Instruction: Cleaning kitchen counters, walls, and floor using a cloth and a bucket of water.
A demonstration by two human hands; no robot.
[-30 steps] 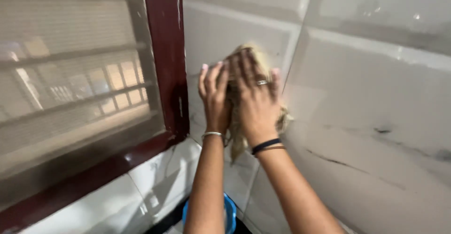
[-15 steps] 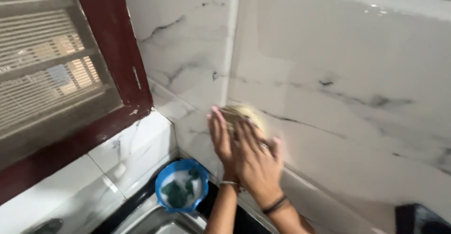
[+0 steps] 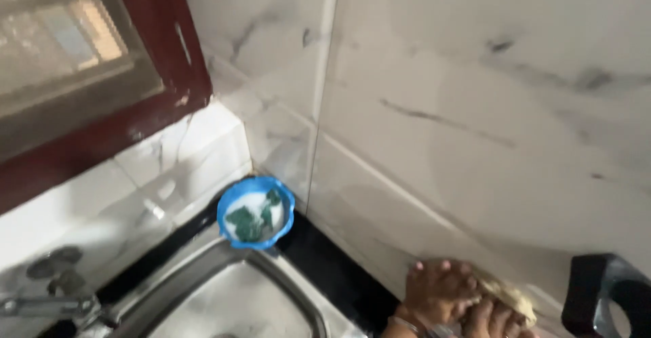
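Note:
My left hand (image 3: pixel 436 290) and my right hand (image 3: pixel 493 317) press a pale yellowish cloth (image 3: pixel 510 294) flat against the white marble wall tile (image 3: pixel 475 141), low down near the bottom edge of the view. Both hands lie over the cloth, the left with fingers spread and a thin bangle on its wrist. Only a strip of the cloth shows past my fingers.
A blue bowl (image 3: pixel 255 212) with a green scrubber and foam sits in the corner on the black counter (image 3: pixel 332 270). A steel sink (image 3: pixel 230 297) lies below it, with a tap (image 3: pixel 47 297) at the left. A dark red window frame (image 3: pixel 163 73) stands upper left; a black holder (image 3: pixel 607 297) sits at the right.
My hands slid the cloth down the wall, from beside the window frame to just above the counter. The view followed downward and now shows the sink and bowl.

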